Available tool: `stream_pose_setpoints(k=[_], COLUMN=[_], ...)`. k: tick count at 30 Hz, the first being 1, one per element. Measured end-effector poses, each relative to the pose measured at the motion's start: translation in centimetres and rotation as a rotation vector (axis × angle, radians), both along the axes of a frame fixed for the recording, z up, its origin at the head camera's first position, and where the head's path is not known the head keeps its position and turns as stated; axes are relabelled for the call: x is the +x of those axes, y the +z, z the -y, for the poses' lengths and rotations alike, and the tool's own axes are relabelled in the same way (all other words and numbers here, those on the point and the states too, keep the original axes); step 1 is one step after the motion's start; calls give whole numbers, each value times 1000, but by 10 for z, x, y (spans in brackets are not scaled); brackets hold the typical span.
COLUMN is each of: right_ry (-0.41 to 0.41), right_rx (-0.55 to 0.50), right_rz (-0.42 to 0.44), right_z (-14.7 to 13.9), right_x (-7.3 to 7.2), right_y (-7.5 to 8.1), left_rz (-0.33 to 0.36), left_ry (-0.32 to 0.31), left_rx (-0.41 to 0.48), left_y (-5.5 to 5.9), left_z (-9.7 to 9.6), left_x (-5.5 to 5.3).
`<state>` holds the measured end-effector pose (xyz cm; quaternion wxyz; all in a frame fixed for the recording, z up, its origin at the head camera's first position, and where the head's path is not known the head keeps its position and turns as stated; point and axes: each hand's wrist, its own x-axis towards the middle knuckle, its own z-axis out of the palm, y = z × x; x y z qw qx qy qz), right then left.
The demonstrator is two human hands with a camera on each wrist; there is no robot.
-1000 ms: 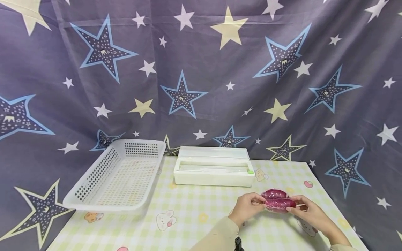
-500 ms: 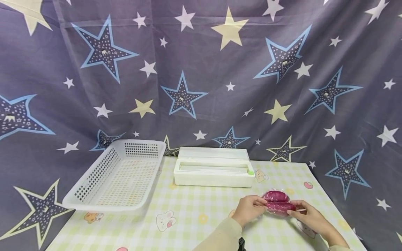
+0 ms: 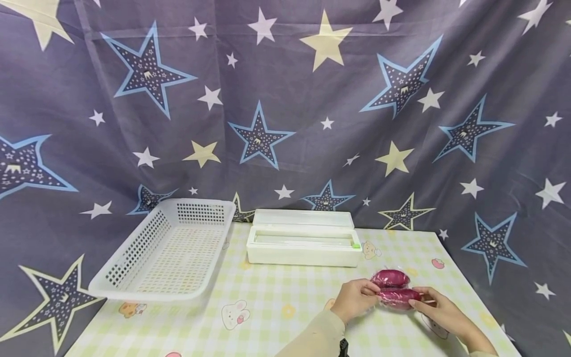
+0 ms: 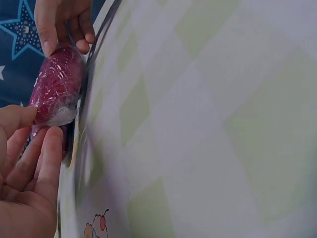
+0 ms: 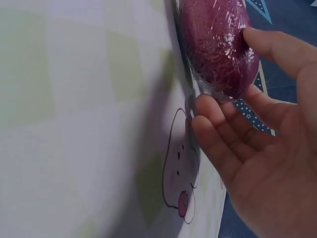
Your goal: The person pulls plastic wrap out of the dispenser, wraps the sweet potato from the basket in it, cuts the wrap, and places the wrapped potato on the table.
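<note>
Two purple-red oblong pieces, sweet-potato-like in shape, lie side by side in clear, shiny cling film over the right part of the table. The nearer piece (image 3: 399, 298) is between my hands, with the farther piece (image 3: 390, 278) just behind it. My left hand (image 3: 355, 298) pinches the wrapped bundle at its left end; crumpled film shows near those fingertips in the left wrist view. At the other end my right hand (image 3: 442, 308) holds it, thumb on top and fingers curled beneath. In the right wrist view the film is stretched tightly over the wrapped piece (image 5: 218, 49).
A white cling film dispenser (image 3: 303, 256) with raised lid and green slider stands at the table's back middle. To its left is a white perforated plastic basket (image 3: 147, 296). A checked cloth (image 3: 258, 322) covers the table; a starry curtain (image 3: 290, 84) hangs behind.
Both hands and the wrapped bundle have shifted slightly toward me, the left hand also a little right. The two pieces now show a bit farther apart. Basket and dispenser stay put.
</note>
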<state>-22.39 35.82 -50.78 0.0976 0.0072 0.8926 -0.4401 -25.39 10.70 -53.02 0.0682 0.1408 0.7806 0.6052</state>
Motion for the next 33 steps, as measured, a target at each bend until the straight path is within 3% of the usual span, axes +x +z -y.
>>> stream_pose_setpoints(k=[9,18,33], right_ry=[-21,15,28], right_rx=[20,-24,7], right_rz=[34,22,1], right_z=[2,-4,-5], right_x=[-1,-1,0], right_y=[2,1,5], left_rz=[-4,-16,-13], left_ry=[7,22,-55], left_rx=[-8,-44,-38], left_y=[0,1,5], left_z=[-3,2,13], left_x=[-1,-2,-2])
